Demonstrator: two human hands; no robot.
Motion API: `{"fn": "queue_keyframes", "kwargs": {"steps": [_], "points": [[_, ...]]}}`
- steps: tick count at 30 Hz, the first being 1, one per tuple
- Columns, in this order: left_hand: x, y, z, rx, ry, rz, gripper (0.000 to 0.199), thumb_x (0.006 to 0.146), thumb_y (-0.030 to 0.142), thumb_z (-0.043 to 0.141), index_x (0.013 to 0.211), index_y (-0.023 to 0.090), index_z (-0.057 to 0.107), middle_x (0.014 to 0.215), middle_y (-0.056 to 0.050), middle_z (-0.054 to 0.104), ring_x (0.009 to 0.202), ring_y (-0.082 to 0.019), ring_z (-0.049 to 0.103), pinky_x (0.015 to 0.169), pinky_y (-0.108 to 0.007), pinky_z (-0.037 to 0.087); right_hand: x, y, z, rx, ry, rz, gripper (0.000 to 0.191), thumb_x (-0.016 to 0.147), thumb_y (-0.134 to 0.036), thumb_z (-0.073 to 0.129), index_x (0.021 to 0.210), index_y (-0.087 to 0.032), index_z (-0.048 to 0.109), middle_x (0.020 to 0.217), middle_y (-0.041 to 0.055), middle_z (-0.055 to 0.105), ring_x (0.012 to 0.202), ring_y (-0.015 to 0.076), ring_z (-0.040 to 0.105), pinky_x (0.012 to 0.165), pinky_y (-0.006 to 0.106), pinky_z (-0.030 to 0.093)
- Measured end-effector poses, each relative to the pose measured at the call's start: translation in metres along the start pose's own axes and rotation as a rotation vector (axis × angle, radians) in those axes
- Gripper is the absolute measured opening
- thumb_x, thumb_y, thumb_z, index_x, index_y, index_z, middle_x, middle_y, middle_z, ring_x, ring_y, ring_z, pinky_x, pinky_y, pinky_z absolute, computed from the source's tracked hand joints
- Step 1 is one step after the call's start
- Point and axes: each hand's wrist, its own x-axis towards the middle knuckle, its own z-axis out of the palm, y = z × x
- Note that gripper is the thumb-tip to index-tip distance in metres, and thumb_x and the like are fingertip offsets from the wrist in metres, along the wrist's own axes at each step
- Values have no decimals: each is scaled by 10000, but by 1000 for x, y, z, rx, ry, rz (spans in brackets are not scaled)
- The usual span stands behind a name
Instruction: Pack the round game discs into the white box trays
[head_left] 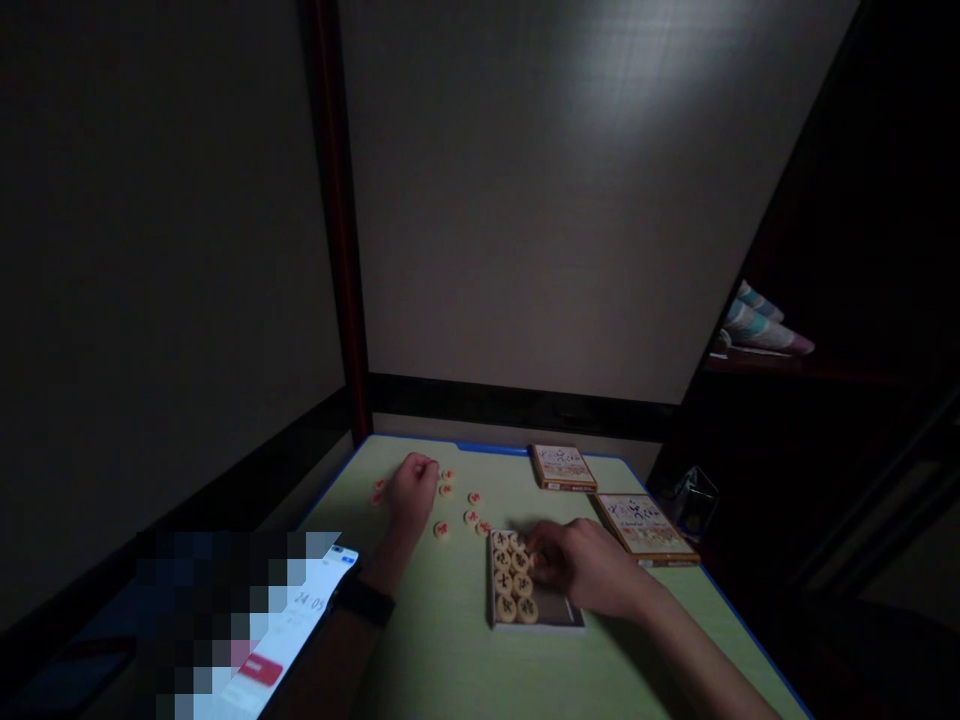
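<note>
A shallow box point(551, 610) holds several round wooden pieces with dark characters point(505, 583), set in two columns at its left. My right hand point(574, 562) is over the box's right side, fingers bent together beside the pieces; what they grip is hidden. Several pieces with red characters point(475, 498) lie loose on the green table point(435, 640), between my hands and left of my left hand. My left hand point(414, 490) is closed above the table's far left part, next to the red pieces; anything inside it is hidden.
Two flat printed boxes point(564, 467) point(646, 527) lie at the table's back right. A lit phone point(300, 620) is at the lower left. Beyond the right edge stands a small clear container point(696, 503). A wall panel point(517, 220) rises behind the table.
</note>
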Motion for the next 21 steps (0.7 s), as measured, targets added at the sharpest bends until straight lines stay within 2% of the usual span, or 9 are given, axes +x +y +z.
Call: {"fn": "queue_keyframes", "kwargs": {"steps": [3,6,8,10,14,17,19,21], "points": [[-13,6,-5,582,-237,167,113,805,249,526,775,193,619,793,-59,710,773,-198,660,704,-280,472,0,6,0,57,57,32,161,811,-260,592,936,-230,687,720,5,720,669,175,634,589,250,309],[-29,14,-11,859,-431,263,263,847,330,540,975,150,682,1018,-157,724,935,-273,681,773,-335,498,7,13,1,94,127,57,186,877,-269,513,922,-201,680,739,27,731,666,177,646,608,254,355],[-36,16,-14,897,-509,272,335,841,346,561,1074,133,676,1090,-183,707,1001,-303,671,821,-363,505,16,10,0,81,167,73,212,893,-252,479,922,-189,679,798,47,745,726,186,667,642,257,385],[-38,15,-16,885,-560,282,383,812,290,593,1153,125,655,1143,-193,688,1062,-313,651,882,-372,497,29,0,-3,22,165,82,214,879,-234,495,960,-188,688,884,65,755,819,198,680,684,259,403],[-33,2,-14,793,-606,334,437,799,119,557,1230,111,623,1213,-199,658,1161,-295,600,1005,-356,431,62,-31,-3,-149,4,77,262,837,-302,597,1061,-212,698,897,84,763,890,244,688,695,277,409],[-29,-8,-11,755,-613,335,415,814,55,512,1207,119,628,1221,-188,651,1166,-274,592,1018,-346,414,93,-43,3,-213,-55,69,289,832,-350,612,1073,-224,707,940,103,763,908,266,694,709,292,424],[-27,-12,-9,747,-612,323,386,822,49,517,1186,117,627,1211,-184,651,1154,-264,595,999,-336,421,116,-44,7,-247,-57,51,283,834,-264,583,1078,-191,706,989,128,755,928,270,692,726,294,436],[-25,-15,-7,732,-582,309,350,825,63,546,1161,119,626,1203,-176,649,1148,-253,591,992,-324,418,140,-41,10,-245,-75,9,367,833,-168,544,1177,-170,672,1062,128,743,975,250,683,752,276,443]]}}
